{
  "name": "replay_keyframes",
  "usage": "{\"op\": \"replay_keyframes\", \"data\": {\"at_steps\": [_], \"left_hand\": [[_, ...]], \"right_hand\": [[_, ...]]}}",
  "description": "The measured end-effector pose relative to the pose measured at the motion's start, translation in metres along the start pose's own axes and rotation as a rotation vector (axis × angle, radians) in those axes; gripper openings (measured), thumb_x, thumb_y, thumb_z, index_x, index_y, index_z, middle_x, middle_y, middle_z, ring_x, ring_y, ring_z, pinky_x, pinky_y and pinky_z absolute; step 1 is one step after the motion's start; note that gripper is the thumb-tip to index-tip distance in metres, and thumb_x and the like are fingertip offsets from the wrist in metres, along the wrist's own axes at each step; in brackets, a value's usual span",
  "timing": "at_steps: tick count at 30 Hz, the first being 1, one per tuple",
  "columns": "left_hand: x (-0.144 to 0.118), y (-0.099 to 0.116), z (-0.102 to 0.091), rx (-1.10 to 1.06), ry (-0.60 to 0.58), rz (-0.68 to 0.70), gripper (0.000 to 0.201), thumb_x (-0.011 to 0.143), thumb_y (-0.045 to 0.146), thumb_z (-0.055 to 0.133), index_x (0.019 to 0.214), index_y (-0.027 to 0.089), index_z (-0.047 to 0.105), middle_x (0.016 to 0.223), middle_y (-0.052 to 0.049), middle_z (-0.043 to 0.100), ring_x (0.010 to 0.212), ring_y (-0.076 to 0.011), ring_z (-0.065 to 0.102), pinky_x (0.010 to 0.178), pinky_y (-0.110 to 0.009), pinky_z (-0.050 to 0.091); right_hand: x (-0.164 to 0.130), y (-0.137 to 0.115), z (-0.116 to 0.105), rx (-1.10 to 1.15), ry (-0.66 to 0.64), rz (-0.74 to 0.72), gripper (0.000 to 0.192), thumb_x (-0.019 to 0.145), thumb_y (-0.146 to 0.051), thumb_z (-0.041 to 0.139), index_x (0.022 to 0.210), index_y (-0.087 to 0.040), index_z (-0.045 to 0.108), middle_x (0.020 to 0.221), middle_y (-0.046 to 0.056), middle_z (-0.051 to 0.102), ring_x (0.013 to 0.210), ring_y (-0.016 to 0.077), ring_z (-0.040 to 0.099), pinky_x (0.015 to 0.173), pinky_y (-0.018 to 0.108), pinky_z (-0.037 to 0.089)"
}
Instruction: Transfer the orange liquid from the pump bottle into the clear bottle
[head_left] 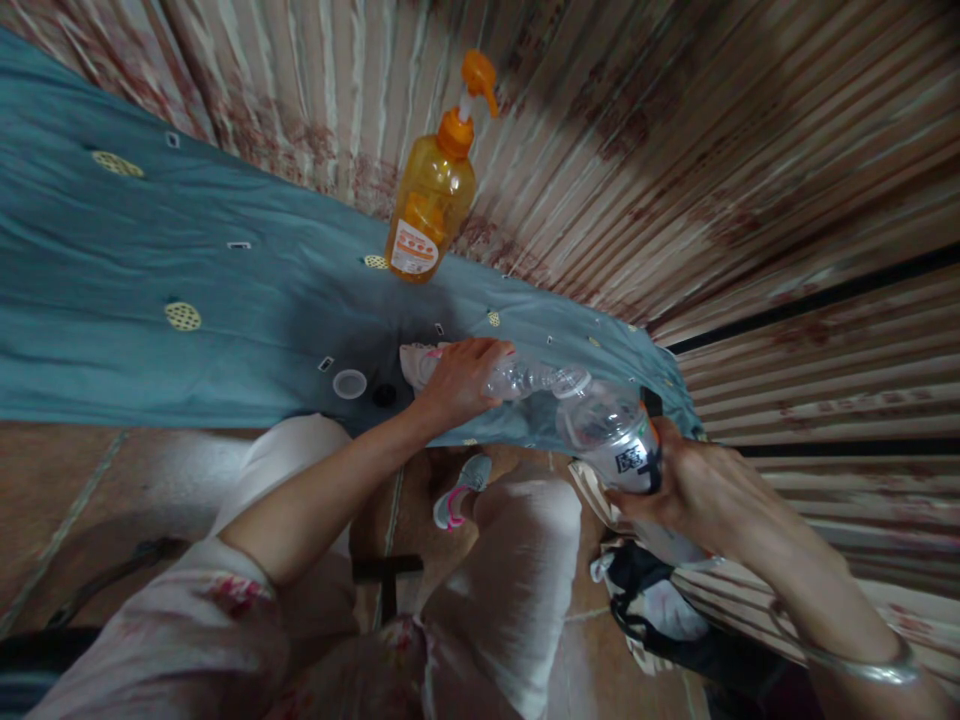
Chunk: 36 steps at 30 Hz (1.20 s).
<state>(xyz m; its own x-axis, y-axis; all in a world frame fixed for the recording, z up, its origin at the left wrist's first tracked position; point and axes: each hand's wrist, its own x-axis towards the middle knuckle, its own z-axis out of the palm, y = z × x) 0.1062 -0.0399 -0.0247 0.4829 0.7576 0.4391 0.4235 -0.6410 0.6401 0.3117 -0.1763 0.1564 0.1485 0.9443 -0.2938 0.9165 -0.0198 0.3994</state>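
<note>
My left hand (466, 378) is closed around a small clear plastic bottle (517, 378), which lies nearly level over the blue cloth. My right hand (667, 480) grips a larger plastic bottle (596, 420) with a white label and dark lettering. That bottle is tilted, its neck pointing to the left. The two bottle mouths meet or overlap; I cannot tell whether they touch. A white round cap (349, 384) and a black cap (385, 396) lie on the cloth left of my left hand. Any liquid in the bottles is hard to make out.
An orange pump bottle (431, 205) stands at the back of the blue cloth-covered surface (247, 290). Pleated floral curtains (637, 150) rise behind and to the right. Below are my knees, a tiled floor (75, 490) and a dark bag (660, 600) at the right.
</note>
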Motion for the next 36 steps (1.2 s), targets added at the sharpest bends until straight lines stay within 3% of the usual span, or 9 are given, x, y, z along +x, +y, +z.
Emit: {"op": "replay_keyframes", "data": {"at_steps": [21,27,36], "left_hand": [[-0.0003,-0.0019,0.0017,-0.01,0.018,0.007,0.056,0.073,0.021,0.079,0.125,0.02,0.06,0.123,-0.01,0.071,0.116,-0.0298,0.065,0.098,-0.044,0.05],[-0.0009,-0.0015,0.0015,-0.019,0.015,0.003,0.058,0.072,0.019,0.08,0.126,0.019,0.059,0.124,-0.012,0.069,0.118,-0.0319,0.065,0.099,-0.046,0.051],[0.0005,0.0004,-0.0005,-0.01,0.001,-0.009,0.056,0.073,0.019,0.078,0.125,0.019,0.06,0.121,-0.011,0.071,0.117,-0.031,0.065,0.099,-0.045,0.05]], "right_hand": [[-0.0002,-0.0006,-0.002,-0.033,-0.037,0.006,0.05,0.074,-0.057,0.063,0.104,-0.017,0.053,0.066,0.011,0.071,0.067,0.035,0.073,0.052,0.031,0.037],[-0.0005,0.0003,0.0001,-0.002,-0.014,0.004,0.048,0.073,-0.056,0.065,0.101,-0.018,0.054,0.06,0.007,0.068,0.059,0.0308,0.07,0.05,0.03,0.035],[-0.0004,-0.0003,-0.0004,-0.033,-0.033,0.011,0.05,0.074,-0.056,0.065,0.104,-0.017,0.053,0.06,0.008,0.068,0.061,0.0314,0.071,0.05,0.031,0.036]]}}
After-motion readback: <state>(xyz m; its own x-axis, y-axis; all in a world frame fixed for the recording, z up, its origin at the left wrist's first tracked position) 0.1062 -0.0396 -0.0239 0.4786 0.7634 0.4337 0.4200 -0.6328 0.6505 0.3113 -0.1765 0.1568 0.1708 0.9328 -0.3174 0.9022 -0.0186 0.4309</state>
